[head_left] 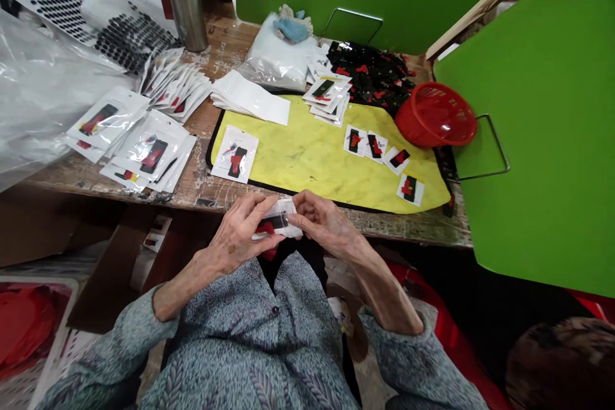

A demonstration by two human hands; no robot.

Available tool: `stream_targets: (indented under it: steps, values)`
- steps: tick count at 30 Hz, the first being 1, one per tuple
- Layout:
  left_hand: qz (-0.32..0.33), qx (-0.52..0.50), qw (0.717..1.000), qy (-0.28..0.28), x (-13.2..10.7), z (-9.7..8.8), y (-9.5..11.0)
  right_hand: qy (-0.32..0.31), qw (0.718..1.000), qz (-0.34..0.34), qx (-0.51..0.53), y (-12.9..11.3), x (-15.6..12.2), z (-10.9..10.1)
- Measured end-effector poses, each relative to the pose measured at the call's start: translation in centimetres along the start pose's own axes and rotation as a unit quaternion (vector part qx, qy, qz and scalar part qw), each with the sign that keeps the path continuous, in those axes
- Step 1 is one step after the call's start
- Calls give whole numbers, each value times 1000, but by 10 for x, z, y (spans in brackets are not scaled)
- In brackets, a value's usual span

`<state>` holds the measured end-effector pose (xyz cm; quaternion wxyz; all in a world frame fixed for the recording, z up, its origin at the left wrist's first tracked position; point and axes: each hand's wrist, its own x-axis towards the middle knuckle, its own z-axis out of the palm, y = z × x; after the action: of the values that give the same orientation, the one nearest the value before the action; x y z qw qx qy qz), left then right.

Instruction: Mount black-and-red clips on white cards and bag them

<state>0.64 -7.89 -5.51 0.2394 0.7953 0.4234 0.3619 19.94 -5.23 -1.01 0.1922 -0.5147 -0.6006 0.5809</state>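
Observation:
Just off the table's front edge, a small clear-and-white plastic packet [277,220] is held between both hands, a black and red item showing inside it. My left hand [239,228] grips its left side, thumb below and fingers above. My right hand [323,220] pinches the packet's right end with curled fingers. On the yellow mat [298,154] ahead lies a similar filled packet [236,155] at the left. Several small cards with black and red pieces [375,146] lie toward the mat's right, and a small stack of packets [328,96] sits at its back.
Filled packets [152,150] are piled at the left, beside a large clear plastic bag [43,96]. White sheets [250,96] lie on the mat's back left. A red basket [435,115] stands right, near a heap of black and red pieces [369,73]. Green panels [542,122] border the table.

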Motion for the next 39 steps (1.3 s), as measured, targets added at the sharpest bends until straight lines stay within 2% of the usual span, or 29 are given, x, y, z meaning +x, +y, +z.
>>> stream_targets:
  steps: [2,3,6,9,12,15,20,25,28,32,35,39]
  values:
    - [-8,-33,999,-11,2,-3,3,-64,998,14,17,1,2,-1]
    - [-22,-59,998,-24,4,-6,4,-77,997,8,4,0,3,0]
    - [-97,-155,980,-73,13,-18,8,-71,995,-30,-57,-6,3,0]
    - [-187,-256,944,-95,20,-27,10,-100,993,-28,-54,-10,2,-1]
    - [-263,-365,887,-106,21,-27,9,-146,989,-19,20,-9,2,-8]
    - [-290,-415,856,-101,19,-23,7,-148,989,-20,22,-8,0,-13]
    - [-271,-441,850,-100,19,-23,10,-130,991,-18,-6,-7,0,-2]
    - [-287,-432,847,-116,19,-28,9,-175,982,-21,62,-2,3,3]
    - [-286,-447,840,-112,18,-26,9,-170,983,-23,60,0,5,1]
    - [-259,-433,856,-111,17,-24,11,-164,984,-45,62,1,8,9]
    - [-258,-390,875,-126,15,-25,10,-192,978,-23,76,-2,7,13]
    - [-269,-401,869,-106,15,-26,11,-223,972,-3,67,-7,7,8]
